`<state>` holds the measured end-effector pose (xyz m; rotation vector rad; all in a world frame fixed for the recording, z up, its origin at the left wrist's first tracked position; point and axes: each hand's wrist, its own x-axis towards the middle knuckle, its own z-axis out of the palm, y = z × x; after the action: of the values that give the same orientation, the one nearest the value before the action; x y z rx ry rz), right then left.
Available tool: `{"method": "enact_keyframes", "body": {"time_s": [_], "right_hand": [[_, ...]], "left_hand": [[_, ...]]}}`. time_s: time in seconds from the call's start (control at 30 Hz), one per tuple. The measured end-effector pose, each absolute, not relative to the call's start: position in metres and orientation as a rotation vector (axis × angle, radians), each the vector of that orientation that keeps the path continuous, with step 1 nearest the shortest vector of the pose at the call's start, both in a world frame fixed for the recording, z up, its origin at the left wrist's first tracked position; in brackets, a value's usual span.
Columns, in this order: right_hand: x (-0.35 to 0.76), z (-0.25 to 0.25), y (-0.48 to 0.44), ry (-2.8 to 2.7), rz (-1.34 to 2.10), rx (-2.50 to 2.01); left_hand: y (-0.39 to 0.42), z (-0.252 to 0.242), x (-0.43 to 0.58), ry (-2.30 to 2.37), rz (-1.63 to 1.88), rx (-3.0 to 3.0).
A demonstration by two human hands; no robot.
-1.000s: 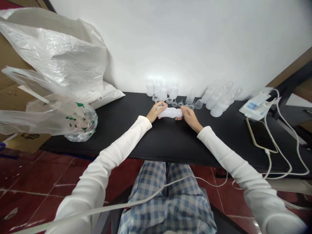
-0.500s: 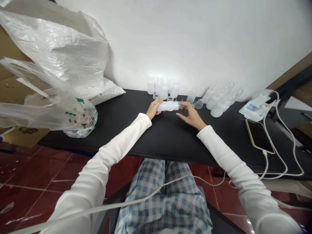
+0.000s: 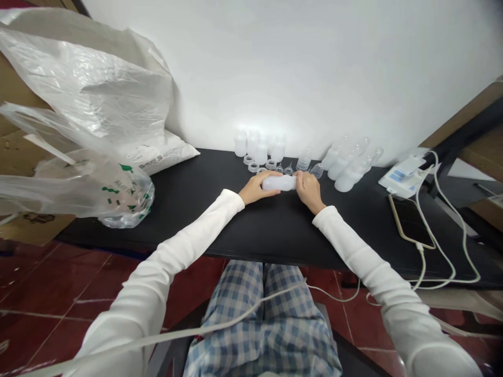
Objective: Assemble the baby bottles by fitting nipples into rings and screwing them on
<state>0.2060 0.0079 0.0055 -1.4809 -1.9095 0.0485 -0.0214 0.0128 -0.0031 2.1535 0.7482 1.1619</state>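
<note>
Two plastic bags (image 3: 82, 89) slump at far left, beside a white sack (image 3: 161, 154). Centre: on a black table (image 3: 188, 225), the left hand (image 3: 255, 187), fingers curled and closed, grips one end of a white bottle (image 3: 279, 183) lying sideways; the right hand (image 3: 308, 189) clasps the other end, fingertips wrapped over it. Behind stand frosted jars (image 3: 255, 148), rings (image 3: 253, 167) and small funnels (image 3: 288, 170), then tilted bottles (image 3: 346, 170). Far right: a phone (image 3: 411, 222), a white device (image 3: 401, 177) and a cable (image 3: 444, 246).
</note>
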Motion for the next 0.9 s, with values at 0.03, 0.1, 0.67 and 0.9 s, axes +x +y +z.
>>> {"method": "enact_keyframes", "body": {"time_s": [0.03, 0.1, 0.67, 0.9], "right_hand": [[0.204, 0.006, 0.008, -1.885, 0.074, -1.581], [0.201, 0.007, 0.007, -1.825, 0.127, -1.742], [0.271, -0.006, 0.042, -1.818, -0.216, -1.583], [0.269, 0.005, 0.032, -1.501, -0.251, -1.44]], "left_hand": [[0.011, -0.003, -0.021, 0.743, 1.159, 2.258], [0.01, -0.003, -0.021, 0.727, 1.147, 2.453], [0.022, 0.002, -0.03, 1.137, 1.369, 1.995], [0.027, 0.006, -0.034, 1.156, 1.427, 1.603]]}}
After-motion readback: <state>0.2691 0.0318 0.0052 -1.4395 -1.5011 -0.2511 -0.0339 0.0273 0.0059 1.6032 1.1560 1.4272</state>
